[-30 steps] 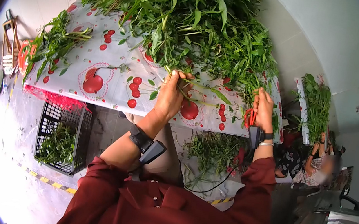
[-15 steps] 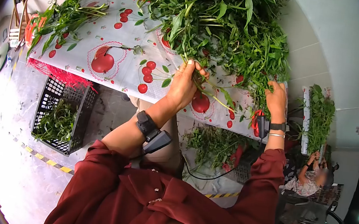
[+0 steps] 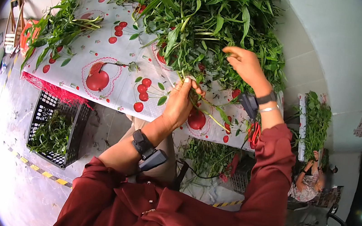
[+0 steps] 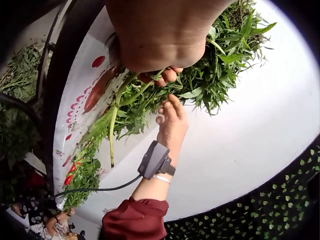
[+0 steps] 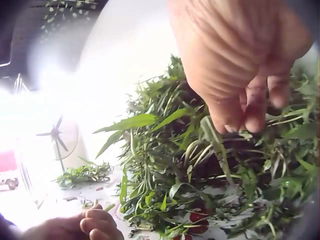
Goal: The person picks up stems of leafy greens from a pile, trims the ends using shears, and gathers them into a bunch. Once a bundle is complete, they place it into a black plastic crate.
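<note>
My left hand (image 3: 180,103) grips a few green leafy stems (image 3: 214,119) over the front of the table, thumb on top. In the left wrist view their pale cut ends (image 4: 112,150) stick out below the hand. Farther right, my right hand (image 3: 247,67) is over the large pile of leafy greens (image 3: 212,16), fingers bent loosely downward. Seen from the right wrist, its fingertips (image 5: 254,122) are right above the greens, close to a thick pale stem (image 5: 215,142).
A smaller bunch of greens (image 3: 59,28) lies at the table's left end, on the cherry-print tablecloth (image 3: 117,72). Red loops (image 3: 254,134) are by the right front edge. Below stands a black crate (image 3: 76,138) with greens. Another person (image 3: 306,182) sits at far right.
My right hand has moved from the right front edge, up and left to the pile. My left hand keeps its grip on the stems. The head view has shifted somewhat.
</note>
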`<state>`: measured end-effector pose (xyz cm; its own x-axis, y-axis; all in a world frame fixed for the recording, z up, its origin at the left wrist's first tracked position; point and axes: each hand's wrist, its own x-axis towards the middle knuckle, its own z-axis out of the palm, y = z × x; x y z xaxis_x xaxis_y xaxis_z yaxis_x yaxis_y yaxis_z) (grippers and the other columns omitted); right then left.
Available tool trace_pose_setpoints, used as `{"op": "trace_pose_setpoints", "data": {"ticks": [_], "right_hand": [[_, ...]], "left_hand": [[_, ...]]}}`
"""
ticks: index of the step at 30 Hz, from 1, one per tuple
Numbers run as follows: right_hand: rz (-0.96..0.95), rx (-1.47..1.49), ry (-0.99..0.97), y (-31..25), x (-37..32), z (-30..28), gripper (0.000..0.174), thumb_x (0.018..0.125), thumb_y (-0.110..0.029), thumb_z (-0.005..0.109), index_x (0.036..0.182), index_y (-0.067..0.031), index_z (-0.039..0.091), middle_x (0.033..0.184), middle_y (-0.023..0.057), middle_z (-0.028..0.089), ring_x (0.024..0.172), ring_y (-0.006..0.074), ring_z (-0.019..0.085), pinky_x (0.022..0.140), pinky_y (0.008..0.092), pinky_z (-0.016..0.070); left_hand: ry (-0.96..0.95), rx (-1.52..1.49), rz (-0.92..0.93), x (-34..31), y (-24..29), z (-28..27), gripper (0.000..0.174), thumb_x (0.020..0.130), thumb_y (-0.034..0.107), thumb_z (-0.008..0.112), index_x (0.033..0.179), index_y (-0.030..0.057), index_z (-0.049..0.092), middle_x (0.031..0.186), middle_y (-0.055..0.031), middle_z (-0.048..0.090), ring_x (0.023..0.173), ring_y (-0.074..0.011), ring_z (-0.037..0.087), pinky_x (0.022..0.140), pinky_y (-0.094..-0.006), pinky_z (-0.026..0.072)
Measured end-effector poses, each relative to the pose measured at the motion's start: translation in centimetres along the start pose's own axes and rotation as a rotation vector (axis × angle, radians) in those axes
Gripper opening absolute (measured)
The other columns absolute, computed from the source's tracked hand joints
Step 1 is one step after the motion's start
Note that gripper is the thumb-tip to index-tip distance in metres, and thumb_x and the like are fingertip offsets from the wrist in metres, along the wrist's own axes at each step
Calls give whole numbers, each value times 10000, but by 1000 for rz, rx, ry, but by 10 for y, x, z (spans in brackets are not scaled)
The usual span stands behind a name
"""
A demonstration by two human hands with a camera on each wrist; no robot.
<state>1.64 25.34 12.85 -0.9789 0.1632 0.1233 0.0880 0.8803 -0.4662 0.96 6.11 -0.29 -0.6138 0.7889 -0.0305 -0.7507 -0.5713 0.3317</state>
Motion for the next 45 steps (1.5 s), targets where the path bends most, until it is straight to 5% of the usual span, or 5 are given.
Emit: {"op": "trace_pose_setpoints", "data": {"ticks": [8,12,28,35,45], "right_hand": [[-6,-663,-10,-5,47,38,206,747,-146,571,931,-71,622,773,153,624,767,339,607,669,425,482],[-58,-670,3,-7,43,47,125,732,-153,579,777,-43,617,741,147,617,731,349,600,660,436,476],[-96,-324,155,-17,-65,-10,155,809,-129,541,760,2,473,734,142,506,657,307,499,596,381,394],[-74,-273,141,-42,-94,24,133,817,-170,548,793,-46,508,756,125,559,684,318,565,603,401,446],[-121,-164,73,-61,-115,70,152,799,-142,570,812,-35,464,788,128,536,711,345,547,596,422,420]], "left_hand": [[20,11,30,1,0,0,241,950,316,387,847,109,457,775,-32,504,786,-199,521,667,-333,445],[10,10,20,2,-1,-1,245,952,311,380,846,105,455,773,-34,505,790,-203,526,632,-340,457],[-10,50,12,5,-1,-4,241,953,307,376,849,109,467,793,-36,531,778,-205,550,602,-359,476],[-2,132,20,0,1,5,291,905,260,512,1109,52,523,720,3,485,694,-124,492,593,-277,434],[-65,174,-79,1,2,6,296,895,211,532,1119,17,542,742,-15,531,656,-120,517,600,-247,450]]}}
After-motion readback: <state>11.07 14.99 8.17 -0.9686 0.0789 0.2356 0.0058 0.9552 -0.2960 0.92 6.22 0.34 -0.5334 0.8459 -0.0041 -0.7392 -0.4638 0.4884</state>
